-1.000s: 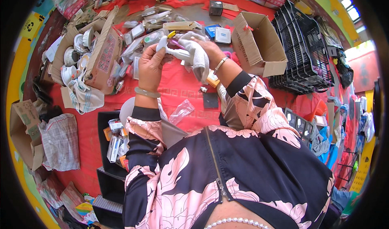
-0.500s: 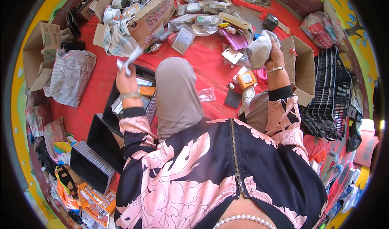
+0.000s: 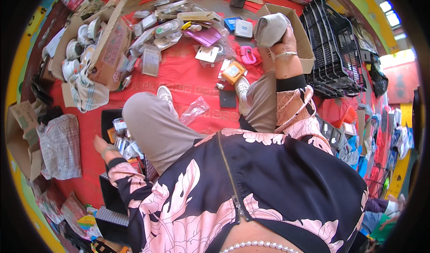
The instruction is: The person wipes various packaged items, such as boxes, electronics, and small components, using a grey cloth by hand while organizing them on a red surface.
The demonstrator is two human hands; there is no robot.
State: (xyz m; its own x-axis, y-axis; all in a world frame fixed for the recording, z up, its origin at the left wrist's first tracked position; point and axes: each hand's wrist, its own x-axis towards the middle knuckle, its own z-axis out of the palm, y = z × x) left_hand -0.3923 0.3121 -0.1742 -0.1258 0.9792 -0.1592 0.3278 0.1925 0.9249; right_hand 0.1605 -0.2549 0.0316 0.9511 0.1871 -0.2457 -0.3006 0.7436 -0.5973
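Note:
My right hand is closed around a light grey, folded cloth-like thing. It holds this up in front of an upright open cardboard box. At the lower left my left hand hangs beside a black box packed with small packaged goods. Its fingers show only in part, and nothing can be made out in them. Just left of my right foot lie an orange box and a dark flat square. A pink plastic item rests below the grey thing.
A cardboard box of white round fittings stands far left, a checked cloth over its edge. Several packaged items lie heaped at the far middle. Black plastic crates stand at the right. A checked bag sits at the left.
My left hand has swung down and left, and the white thing it held no longer shows. My right hand has kept the grey thing, now before the cardboard box. The view has turned right.

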